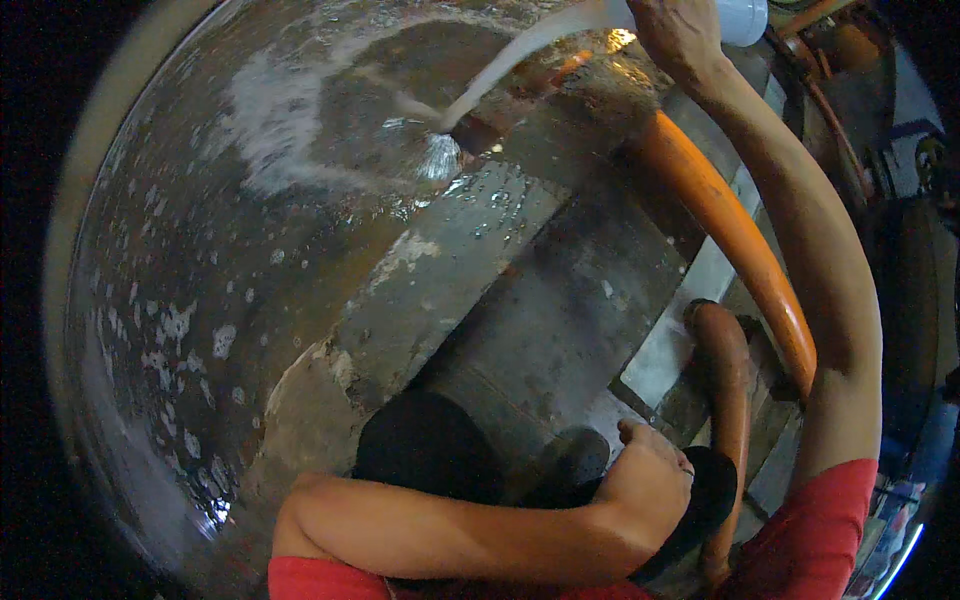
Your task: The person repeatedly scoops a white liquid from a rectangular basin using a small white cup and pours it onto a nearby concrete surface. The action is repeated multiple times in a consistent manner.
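Observation:
At the upper right, my right hand [680,38] is closed round a white cylindrical container [742,20], partly cut off by the frame's upper edge. From its left end a stream of water [530,45] arcs down to the left and splashes where the stone ledge meets the pool. My left forearm lies across my lap. Beside my dark-clad knee [710,490], my left hand [648,475] is curled with the thumb up; its inner side is hidden, so anything in it cannot be seen.
Foamy, rippling water [250,230] fills the left side. A wet stone ledge [450,250] runs diagonally along it. An orange pipe [730,235] passes under my right forearm, and a duller orange-brown pipe [725,370] bends beside my knee. Dim clutter lies at the far right.

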